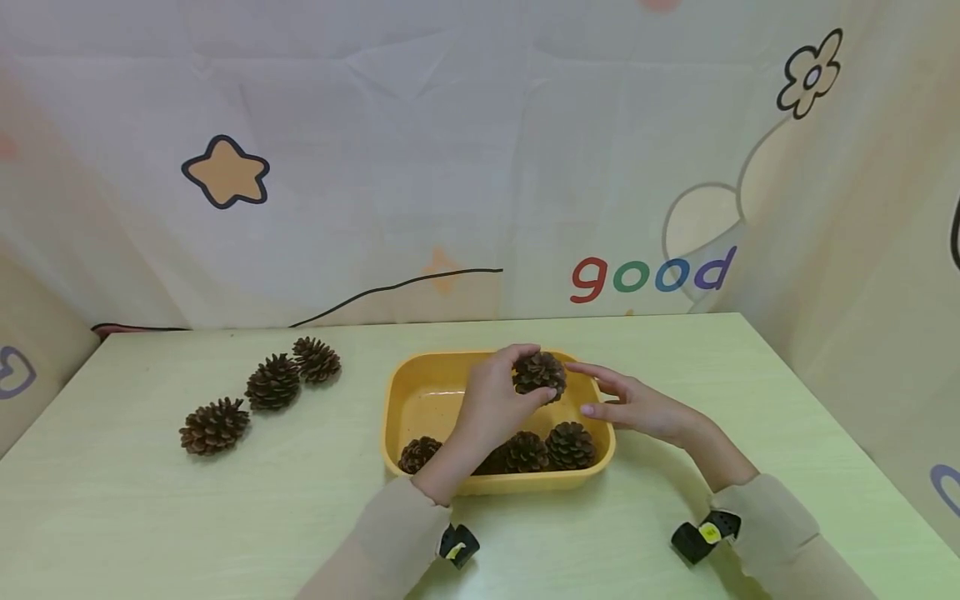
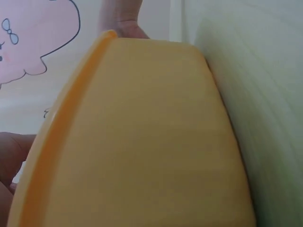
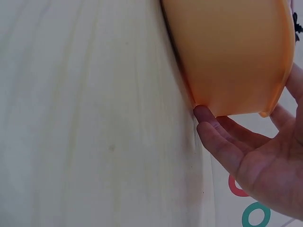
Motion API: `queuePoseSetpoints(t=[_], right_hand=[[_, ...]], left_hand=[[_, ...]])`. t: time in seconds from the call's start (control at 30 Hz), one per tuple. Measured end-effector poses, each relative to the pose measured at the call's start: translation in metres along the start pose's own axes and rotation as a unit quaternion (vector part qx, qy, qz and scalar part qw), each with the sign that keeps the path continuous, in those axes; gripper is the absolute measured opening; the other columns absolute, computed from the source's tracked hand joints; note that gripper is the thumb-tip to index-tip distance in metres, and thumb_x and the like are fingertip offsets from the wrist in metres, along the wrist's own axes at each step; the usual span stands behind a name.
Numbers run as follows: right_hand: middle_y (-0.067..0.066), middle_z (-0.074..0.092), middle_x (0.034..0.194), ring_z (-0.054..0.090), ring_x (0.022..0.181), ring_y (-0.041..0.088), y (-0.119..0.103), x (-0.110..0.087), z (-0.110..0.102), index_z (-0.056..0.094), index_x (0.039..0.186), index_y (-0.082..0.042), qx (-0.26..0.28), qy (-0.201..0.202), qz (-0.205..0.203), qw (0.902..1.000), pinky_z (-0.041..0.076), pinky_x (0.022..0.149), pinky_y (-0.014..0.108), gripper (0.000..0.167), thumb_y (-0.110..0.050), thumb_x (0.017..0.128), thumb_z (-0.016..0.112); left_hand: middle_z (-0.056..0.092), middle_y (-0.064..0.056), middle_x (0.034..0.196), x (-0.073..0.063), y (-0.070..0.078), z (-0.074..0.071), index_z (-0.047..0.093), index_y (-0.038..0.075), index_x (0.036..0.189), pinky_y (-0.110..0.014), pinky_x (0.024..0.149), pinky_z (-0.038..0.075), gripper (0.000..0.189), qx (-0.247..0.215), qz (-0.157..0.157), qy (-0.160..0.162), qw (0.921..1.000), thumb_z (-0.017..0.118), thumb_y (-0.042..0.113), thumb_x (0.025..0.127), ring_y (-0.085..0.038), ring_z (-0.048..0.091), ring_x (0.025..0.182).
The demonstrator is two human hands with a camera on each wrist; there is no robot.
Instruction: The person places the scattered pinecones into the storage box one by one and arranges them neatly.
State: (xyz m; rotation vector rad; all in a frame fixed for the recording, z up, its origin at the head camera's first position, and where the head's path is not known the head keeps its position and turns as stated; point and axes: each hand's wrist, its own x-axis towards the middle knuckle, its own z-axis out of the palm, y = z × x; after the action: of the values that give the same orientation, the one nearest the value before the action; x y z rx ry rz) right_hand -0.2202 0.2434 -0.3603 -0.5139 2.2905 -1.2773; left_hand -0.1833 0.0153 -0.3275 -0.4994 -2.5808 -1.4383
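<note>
A brown pine cone (image 1: 542, 375) is pinched between the thumb and fingers of my left hand (image 1: 497, 404), above the yellow plastic basin (image 1: 427, 357). Several more pine cones (image 1: 572, 446) lie along the near side inside the basin, partly hidden by the left forearm. At the basin's right end is my right hand (image 1: 637, 407), its fingers extended, with thumb and index finger reaching over the rim. In the right wrist view, other fingers (image 3: 222, 142) touch the outside of the basin wall (image 3: 232, 61) low down. The left wrist view is mostly the basin's outer side (image 2: 142, 127).
To the left on the pale table (image 1: 112, 500) sit three pine cones: a near one (image 1: 214, 427), a middle one (image 1: 273, 383) and a far one (image 1: 316, 360). A printed curtain (image 1: 465, 167) hangs behind the table.
</note>
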Motion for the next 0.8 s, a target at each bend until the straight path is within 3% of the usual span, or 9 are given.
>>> queuePoseSetpoints(t=[0.13,0.3,0.8], right_hand=[[0.016,0.007,0.151,0.002,0.132,0.05,0.0,0.0,0.0,0.025,0.145,-0.019,0.0,0.0,-0.002,1.0,0.034,0.094,0.063,0.063,-0.031,0.091,0.055],[0.017,0.008,0.151,0.003,0.132,0.05,0.001,0.0,0.001,0.025,0.145,-0.019,-0.005,0.002,-0.005,1.0,0.034,0.094,0.063,0.063,-0.031,0.091,0.055],[0.016,0.007,0.151,0.002,0.132,0.05,0.002,-0.001,0.0,0.024,0.145,-0.019,-0.008,-0.001,-0.013,0.9999,0.035,0.095,0.062,0.063,-0.029,0.092,0.055]], left_hand=[[0.058,-0.01,0.12,0.0,0.002,0.009,0.055,0.003,0.122,-0.039,0.092,0.046,0.049,0.049,-0.003,0.012,0.9987,0.073,0.016,0.078,-0.026,0.054,0.11],[0.058,-0.012,0.119,0.002,0.0,0.02,0.055,0.002,0.122,-0.039,0.092,0.046,0.048,0.075,-0.004,0.016,0.997,0.072,0.014,0.078,-0.027,0.054,0.11],[0.061,-0.013,0.111,0.002,-0.007,0.031,0.057,0.001,0.118,-0.038,0.087,0.05,0.045,0.148,-0.034,-0.036,0.9877,0.072,0.017,0.079,-0.027,0.057,0.102]])
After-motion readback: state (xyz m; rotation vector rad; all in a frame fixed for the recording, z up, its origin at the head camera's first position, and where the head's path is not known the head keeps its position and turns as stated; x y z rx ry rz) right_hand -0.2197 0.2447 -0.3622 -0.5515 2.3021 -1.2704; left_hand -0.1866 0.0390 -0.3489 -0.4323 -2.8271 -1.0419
